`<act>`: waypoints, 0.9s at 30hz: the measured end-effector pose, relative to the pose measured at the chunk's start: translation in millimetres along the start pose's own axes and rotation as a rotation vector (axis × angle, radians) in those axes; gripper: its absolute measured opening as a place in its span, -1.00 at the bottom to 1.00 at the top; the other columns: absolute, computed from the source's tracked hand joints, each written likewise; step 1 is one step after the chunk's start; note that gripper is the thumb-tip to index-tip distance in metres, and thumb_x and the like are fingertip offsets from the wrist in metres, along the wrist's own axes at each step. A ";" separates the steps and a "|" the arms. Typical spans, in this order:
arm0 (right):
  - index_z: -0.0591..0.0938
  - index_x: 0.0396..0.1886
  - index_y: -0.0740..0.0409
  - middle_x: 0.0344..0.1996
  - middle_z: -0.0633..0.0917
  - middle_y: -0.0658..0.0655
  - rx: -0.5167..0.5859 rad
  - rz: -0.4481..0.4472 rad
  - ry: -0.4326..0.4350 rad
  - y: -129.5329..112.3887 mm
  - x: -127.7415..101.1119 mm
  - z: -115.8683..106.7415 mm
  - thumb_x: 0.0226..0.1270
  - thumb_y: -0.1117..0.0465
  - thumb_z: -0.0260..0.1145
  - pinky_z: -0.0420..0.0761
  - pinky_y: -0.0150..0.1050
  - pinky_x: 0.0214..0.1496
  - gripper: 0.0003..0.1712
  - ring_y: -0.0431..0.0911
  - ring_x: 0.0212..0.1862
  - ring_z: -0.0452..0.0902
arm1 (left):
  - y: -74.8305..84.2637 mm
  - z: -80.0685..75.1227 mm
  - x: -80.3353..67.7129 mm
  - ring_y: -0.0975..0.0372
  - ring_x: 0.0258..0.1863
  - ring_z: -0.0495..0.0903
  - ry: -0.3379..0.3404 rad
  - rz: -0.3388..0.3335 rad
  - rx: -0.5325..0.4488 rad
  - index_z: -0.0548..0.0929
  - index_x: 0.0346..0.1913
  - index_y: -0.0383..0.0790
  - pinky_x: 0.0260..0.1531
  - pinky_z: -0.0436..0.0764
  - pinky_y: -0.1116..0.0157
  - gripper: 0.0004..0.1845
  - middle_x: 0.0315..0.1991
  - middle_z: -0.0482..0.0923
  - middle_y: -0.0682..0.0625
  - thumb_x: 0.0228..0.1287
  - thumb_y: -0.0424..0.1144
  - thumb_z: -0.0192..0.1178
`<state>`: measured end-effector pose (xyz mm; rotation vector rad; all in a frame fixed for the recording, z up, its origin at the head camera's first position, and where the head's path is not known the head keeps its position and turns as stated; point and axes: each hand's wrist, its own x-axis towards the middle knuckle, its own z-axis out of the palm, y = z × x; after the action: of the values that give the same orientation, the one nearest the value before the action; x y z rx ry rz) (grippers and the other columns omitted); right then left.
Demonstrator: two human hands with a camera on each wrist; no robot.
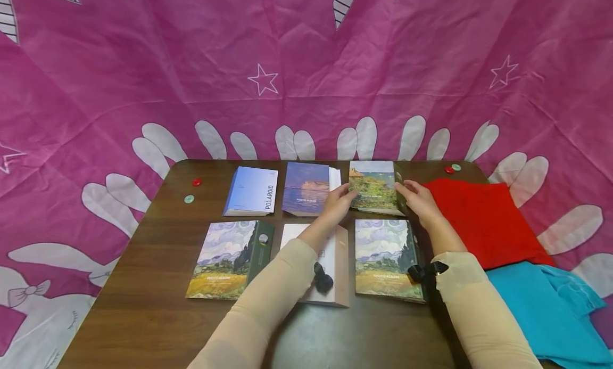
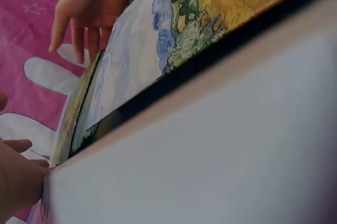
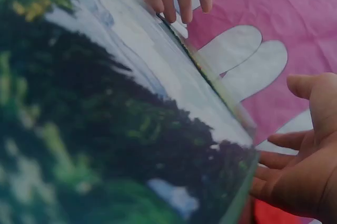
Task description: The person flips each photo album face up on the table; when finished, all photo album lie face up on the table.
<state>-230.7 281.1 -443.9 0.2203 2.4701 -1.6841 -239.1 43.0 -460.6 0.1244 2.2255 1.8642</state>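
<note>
- The photo album with a green garden and a cottage by the sea on its cover [image 1: 375,187] lies just right of the landmark, the purple-blue album with a sea cliff on its cover [image 1: 305,185].
- Left hand [image 1: 340,199]: between those two albums, at the garden album's left edge; its grip is loose, fingers extended.
- Right hand [image 1: 419,201]: at the garden album's far side from the sea-cliff album, its grip likewise relaxed, fingers straight.
- Left of the sea-cliff album: a pale blue album lettered POLAROID [image 1: 251,190].
- Nearer the person than the sea-cliff album: a white album with a beige spine [image 1: 341,268], flanked by two wheat-field-painting albums, one left [image 1: 226,254], one right [image 1: 383,257].
- Well right of the sea-cliff album: a red cloth [image 1: 483,220] and, nearer the person, a turquoise cloth [image 1: 541,310].
- Under the sea-cliff album: the brown wooden table [image 1: 143,273].
</note>
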 end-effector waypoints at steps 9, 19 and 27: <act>0.21 0.54 0.37 0.50 0.21 0.40 0.158 0.049 0.119 20.9 11.4 4.8 0.60 -0.05 0.10 0.19 0.09 0.53 -0.23 0.28 0.46 0.19 | 4.7 12.7 7.5 0.00 0.59 -0.03 -0.111 -0.029 0.209 0.23 0.57 -0.20 0.54 0.03 0.05 -0.43 0.62 -0.01 -0.08 0.60 -0.15 -0.06; 0.54 0.32 0.22 -0.23 0.56 -0.08 0.380 0.106 0.226 25.3 17.2 1.0 0.49 0.09 0.29 0.39 -0.51 -0.38 -0.49 -0.28 -0.34 0.36 | 6.1 25.9 5.0 -0.01 0.60 -0.08 -0.193 -0.042 0.374 0.18 0.60 -0.10 0.51 0.11 0.00 -0.33 0.65 -0.21 -0.08 0.57 0.02 0.03; 0.56 0.01 0.02 -0.31 0.66 -0.10 0.664 0.058 0.066 2.4 13.5 -9.6 0.51 0.14 0.27 0.66 -0.39 -0.30 -0.83 -0.26 -0.29 0.59 | 9.1 39.7 0.6 0.00 0.59 -0.01 -0.182 -0.091 0.173 0.18 0.60 0.12 0.47 0.14 -0.14 -0.21 0.64 -0.07 0.00 0.41 0.25 0.12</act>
<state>-243.8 291.5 -445.4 0.4124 1.8269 -2.4391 -231.3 82.9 -458.1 0.2094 2.2233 1.5473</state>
